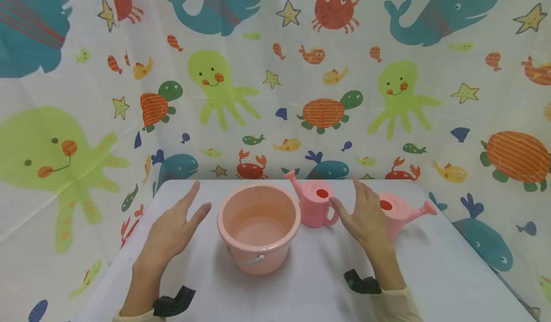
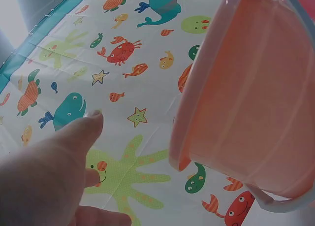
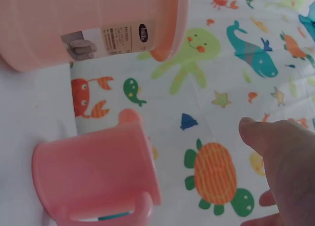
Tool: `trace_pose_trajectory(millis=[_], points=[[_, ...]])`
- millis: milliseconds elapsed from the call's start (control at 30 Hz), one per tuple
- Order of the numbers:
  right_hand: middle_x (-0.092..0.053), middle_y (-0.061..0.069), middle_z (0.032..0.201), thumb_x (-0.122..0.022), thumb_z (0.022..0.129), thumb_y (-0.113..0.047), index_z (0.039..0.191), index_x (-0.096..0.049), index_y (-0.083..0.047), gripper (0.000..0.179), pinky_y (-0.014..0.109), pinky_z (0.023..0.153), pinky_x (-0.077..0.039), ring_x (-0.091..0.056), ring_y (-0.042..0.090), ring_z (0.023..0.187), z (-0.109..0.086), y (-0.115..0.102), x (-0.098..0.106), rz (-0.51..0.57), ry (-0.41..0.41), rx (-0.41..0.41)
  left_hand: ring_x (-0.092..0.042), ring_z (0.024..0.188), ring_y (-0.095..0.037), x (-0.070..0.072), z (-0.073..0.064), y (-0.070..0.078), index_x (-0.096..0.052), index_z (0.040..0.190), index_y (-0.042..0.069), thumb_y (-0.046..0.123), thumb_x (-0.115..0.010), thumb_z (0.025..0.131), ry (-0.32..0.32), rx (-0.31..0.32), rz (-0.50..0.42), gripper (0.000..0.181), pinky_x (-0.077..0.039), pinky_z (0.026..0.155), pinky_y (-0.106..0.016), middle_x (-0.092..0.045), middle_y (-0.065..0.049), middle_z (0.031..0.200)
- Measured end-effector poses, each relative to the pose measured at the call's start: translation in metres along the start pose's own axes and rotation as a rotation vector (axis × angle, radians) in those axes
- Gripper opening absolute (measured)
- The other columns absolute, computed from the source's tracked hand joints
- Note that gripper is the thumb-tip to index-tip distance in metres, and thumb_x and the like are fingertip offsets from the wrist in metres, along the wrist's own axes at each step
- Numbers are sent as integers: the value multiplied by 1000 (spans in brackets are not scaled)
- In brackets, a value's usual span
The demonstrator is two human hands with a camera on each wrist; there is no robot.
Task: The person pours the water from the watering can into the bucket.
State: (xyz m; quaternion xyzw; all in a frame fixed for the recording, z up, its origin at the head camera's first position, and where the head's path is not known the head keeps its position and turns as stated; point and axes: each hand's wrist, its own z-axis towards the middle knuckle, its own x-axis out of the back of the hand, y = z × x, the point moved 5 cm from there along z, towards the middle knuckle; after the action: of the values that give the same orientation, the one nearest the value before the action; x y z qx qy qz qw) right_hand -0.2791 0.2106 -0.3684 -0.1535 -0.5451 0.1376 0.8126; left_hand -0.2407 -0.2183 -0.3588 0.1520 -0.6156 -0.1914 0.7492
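A pale pink bucket (image 1: pixel 267 264) stands upright on the white table, its thin handle (image 1: pixel 254 260) hanging down in front. To its left is my left hand (image 1: pixel 172 231), raised with fingers extended and apart from the bucket; the left wrist view shows that hand (image 2: pixel 44 172) holding nothing. My right hand (image 1: pixel 363 216) hovers between two pink watering cans, thumb spread from the fingers. One watering can (image 1: pixel 311 209) stands just right of the bucket, spout toward upper left. The other watering can (image 1: pixel 404 211) points its spout right and is partly hidden behind the right hand.
A white table (image 1: pixel 301 293) carries everything. Behind it and along both sides hangs a curtain (image 1: pixel 267 145) printed with sea animals. Each wrist wears a dark strap-like device (image 1: pixel 174 303), and beige sleeves (image 1: pixel 396 305) cover the forearms.
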Motion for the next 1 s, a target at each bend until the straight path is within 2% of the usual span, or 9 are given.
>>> trace_pose_trajectory(millis=[167, 267, 700, 1000], points=[[-35, 24, 158, -61, 90, -60, 158, -25, -7, 93, 67, 100, -45, -38, 46, 143, 2, -1, -6, 33, -6, -16, -48, 137, -45, -2, -1, 2, -9, 162, 29, 63, -38, 100, -31, -33, -88, 76, -45, 99, -70, -46, -16, 154], [-35, 24, 158, -61, 91, -60, 159, -22, -9, 93, 66, 101, -45, -39, 46, 143, 3, -2, -11, 37, -9, -27, -53, 134, -42, -3, -2, 4, -12, 162, 28, 62, -40, 100, -40, -53, -129, 75, -48, 98, -67, -51, -15, 151], [-36, 24, 158, -65, 89, -57, 160, -19, -10, 97, 66, 94, -50, -40, 47, 141, 1, 1, -31, 55, -6, -20, -56, 132, -40, -7, -5, 8, -17, 161, 31, 62, -50, 97, -46, -61, -186, 79, -53, 94, -63, -51, -14, 151], [-34, 23, 158, -64, 91, -54, 159, -18, -10, 94, 66, 99, -46, -38, 45, 143, 3, 3, -45, 96, -69, -16, -59, 129, -38, -13, -3, 9, -21, 160, 32, 61, -57, 93, -91, -67, -226, 81, -56, 91, -58, -53, -14, 149]])
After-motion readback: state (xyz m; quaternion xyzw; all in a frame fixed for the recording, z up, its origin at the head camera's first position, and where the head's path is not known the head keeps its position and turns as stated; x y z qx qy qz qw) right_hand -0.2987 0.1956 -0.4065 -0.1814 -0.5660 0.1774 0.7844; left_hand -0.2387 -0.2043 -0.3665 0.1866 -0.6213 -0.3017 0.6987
